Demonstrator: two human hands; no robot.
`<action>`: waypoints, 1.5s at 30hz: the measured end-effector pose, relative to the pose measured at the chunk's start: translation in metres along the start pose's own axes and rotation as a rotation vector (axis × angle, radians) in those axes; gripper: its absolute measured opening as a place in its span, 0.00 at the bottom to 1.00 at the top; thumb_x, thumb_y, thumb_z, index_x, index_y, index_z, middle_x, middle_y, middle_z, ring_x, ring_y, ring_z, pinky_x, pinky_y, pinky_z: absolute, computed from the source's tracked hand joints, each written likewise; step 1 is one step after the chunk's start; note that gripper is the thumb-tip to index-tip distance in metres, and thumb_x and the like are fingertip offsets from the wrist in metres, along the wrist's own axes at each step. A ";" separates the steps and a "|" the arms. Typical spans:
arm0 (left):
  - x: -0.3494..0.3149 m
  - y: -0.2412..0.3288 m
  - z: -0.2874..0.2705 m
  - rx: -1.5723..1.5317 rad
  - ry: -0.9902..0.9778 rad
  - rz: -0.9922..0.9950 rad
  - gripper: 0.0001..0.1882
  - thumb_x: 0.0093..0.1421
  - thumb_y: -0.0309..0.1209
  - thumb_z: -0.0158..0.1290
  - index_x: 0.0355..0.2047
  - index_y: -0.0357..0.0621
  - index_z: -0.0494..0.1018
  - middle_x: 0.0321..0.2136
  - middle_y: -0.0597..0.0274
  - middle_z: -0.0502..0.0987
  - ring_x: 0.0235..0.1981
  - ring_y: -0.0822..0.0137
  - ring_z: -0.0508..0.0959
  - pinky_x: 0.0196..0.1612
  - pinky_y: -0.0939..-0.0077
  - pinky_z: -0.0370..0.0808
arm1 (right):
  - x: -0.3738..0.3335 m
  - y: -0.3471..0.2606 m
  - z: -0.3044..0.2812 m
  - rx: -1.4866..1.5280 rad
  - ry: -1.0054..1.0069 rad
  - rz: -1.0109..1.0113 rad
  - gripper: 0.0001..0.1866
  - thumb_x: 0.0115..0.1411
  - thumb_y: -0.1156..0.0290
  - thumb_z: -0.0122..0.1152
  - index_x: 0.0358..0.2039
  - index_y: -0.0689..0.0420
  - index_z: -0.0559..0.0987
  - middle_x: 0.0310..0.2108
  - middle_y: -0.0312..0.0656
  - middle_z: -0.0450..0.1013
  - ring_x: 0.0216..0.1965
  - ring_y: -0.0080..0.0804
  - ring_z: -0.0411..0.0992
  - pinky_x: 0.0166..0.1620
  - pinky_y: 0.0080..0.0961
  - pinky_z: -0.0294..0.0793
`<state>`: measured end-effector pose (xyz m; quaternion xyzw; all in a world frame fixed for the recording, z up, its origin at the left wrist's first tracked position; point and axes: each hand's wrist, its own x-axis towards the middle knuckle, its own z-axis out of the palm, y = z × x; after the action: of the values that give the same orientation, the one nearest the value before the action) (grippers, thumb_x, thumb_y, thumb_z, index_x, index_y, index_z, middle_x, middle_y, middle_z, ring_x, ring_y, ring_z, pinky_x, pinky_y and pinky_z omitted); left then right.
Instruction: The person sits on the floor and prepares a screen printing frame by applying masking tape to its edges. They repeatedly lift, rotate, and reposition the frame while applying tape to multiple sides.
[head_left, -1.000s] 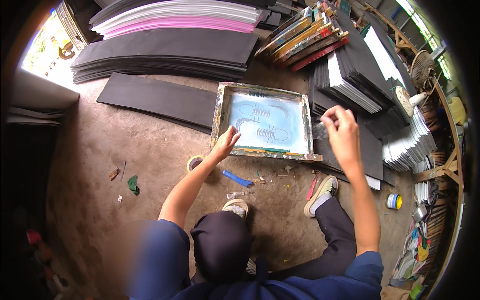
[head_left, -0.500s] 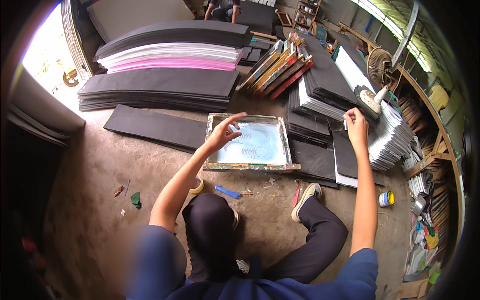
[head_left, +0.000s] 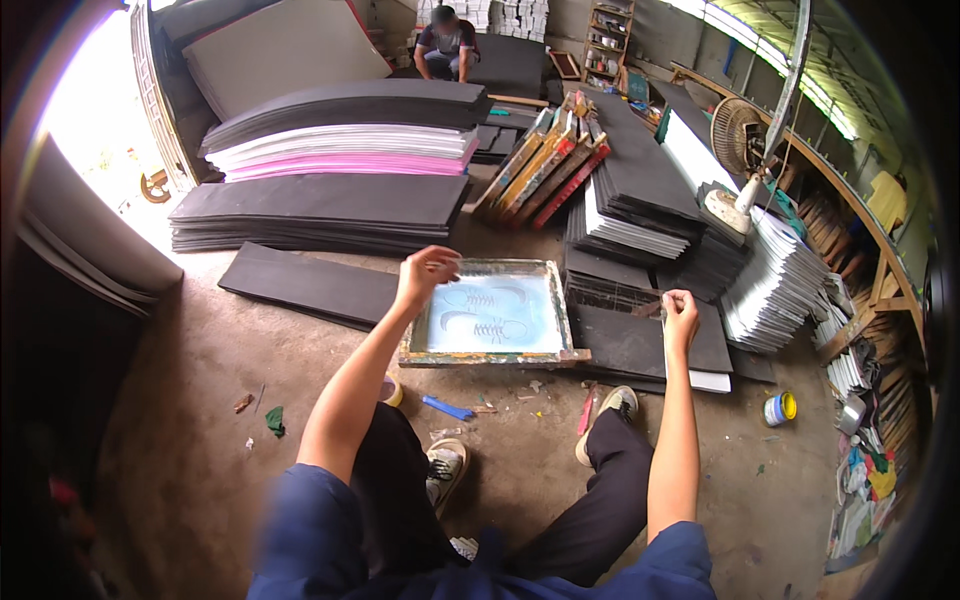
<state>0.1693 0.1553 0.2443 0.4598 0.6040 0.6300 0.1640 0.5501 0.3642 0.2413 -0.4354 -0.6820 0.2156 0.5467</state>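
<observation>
A screen-printing frame (head_left: pixel 486 358) with worn, paint-stained wooden edges lies in front of me. Its pale blue mesh (head_left: pixel 500 312) carries dark curved line shapes. My left hand (head_left: pixel 426 276) hovers at the frame's upper left corner, fingers loosely bent and apart, with nothing visible in them. Off to the right of the frame, my right hand (head_left: pixel 680 318) is raised with thumb and fingertips pinched together. From that pinch a thin clear strip (head_left: pixel 622 296) seems to run leftward over the dark sheets; its far end is too faint to follow.
Stacks of black foam sheets (head_left: pixel 320 205) stand ahead, others (head_left: pixel 640 195) at the right. Several paint-stained frames (head_left: pixel 550 165) lean together behind. A fan (head_left: pixel 738 135), a paint can (head_left: pixel 779 408), a tape roll (head_left: pixel 391 391) and a blue strip (head_left: pixel 448 407) are around. A person (head_left: pixel 446 45) crouches far back.
My right hand has come lower and to the left, still pinched. The left hand has shifted slightly left, its index finger less extended. My view has tilted up, showing more of the far person.
</observation>
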 end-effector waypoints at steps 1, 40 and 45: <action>-0.001 0.007 0.006 0.023 0.000 0.011 0.16 0.50 0.20 0.56 0.40 0.42 0.71 0.26 0.61 0.77 0.25 0.72 0.78 0.27 0.83 0.75 | 0.000 -0.003 -0.005 -0.032 0.016 -0.010 0.03 0.53 0.73 0.58 0.27 0.58 0.74 0.21 0.38 0.74 0.24 0.26 0.72 0.31 0.22 0.69; 0.007 -0.008 -0.046 -0.243 0.308 -0.133 0.20 0.51 0.23 0.58 0.31 0.45 0.54 0.28 0.53 0.76 0.28 0.71 0.76 0.30 0.82 0.76 | 0.001 -0.015 0.045 0.230 -0.061 0.155 0.07 0.53 0.70 0.60 0.28 0.60 0.76 0.24 0.35 0.75 0.27 0.18 0.71 0.35 0.15 0.66; 0.014 -0.037 -0.063 -0.219 0.314 -0.281 0.21 0.49 0.24 0.60 0.32 0.43 0.55 0.29 0.55 0.76 0.29 0.73 0.76 0.33 0.81 0.76 | 0.020 0.007 0.088 0.091 -0.204 0.243 0.08 0.51 0.67 0.61 0.26 0.59 0.78 0.22 0.34 0.75 0.26 0.18 0.71 0.33 0.16 0.66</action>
<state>0.1003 0.1357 0.2252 0.2470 0.6084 0.7265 0.2028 0.4703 0.4004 0.2199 -0.4655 -0.6657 0.3540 0.4635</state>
